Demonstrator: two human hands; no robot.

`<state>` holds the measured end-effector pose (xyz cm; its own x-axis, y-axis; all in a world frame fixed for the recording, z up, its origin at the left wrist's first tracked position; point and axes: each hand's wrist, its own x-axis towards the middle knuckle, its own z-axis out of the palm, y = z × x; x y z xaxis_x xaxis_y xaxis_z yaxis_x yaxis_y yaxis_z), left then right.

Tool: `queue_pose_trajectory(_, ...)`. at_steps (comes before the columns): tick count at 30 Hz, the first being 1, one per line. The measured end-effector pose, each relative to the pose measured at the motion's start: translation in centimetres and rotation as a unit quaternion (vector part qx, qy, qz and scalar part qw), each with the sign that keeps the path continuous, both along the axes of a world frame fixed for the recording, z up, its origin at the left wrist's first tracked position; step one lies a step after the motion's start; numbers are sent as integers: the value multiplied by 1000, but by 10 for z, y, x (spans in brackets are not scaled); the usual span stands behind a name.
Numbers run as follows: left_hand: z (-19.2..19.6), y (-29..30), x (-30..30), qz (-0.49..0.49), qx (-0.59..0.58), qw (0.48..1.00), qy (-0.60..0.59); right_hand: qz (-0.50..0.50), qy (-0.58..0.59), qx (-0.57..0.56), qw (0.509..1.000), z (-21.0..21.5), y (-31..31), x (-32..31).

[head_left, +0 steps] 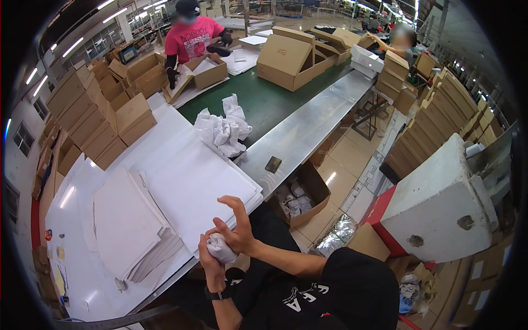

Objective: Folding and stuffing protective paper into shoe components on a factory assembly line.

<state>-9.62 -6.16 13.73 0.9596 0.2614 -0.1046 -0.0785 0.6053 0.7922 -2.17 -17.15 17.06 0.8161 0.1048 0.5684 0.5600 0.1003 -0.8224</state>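
Low in front of me, beside the table's near edge, a ball of crumpled white paper (221, 249) sits between my palms. My left hand (211, 259), with a dark band on its wrist, is closed around the ball's left side. The palm side of my right hand (237, 228) rests against the ball from above, its fingers raised and apart. Just beyond my hands lies a broad stack of flat white paper sheets (192, 170). A smaller white stack (124, 220) is to its left. Several crumpled paper wads (225, 129) are heaped at the far corner of the broad stack.
A green conveyor belt (242, 91) with a metal side rail (308, 135) runs away from me; a small dark block (273, 164) rests on the rail. An open carton (308, 201) below holds paper wads. Brown boxes (99, 126) pile up left. A pink-shirted person (192, 41) handles a box.
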Motion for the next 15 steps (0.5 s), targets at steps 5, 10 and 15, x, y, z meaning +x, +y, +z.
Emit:
queue_pose_trajectory(5, -40, 13, 9, 151, 63, 984, 68, 163, 86, -163, 969, -32, -13, 1)
queue_pose_trajectory(10, -59, 34, 2, 155, 52, 982, 97, 308, 109, -178, 928, -33, -17, -7)
queue_pose_trajectory(15, -27, 60, -6, 139, 177, 970, 89, 192, 34, -213, 957, -38, 1, 112)
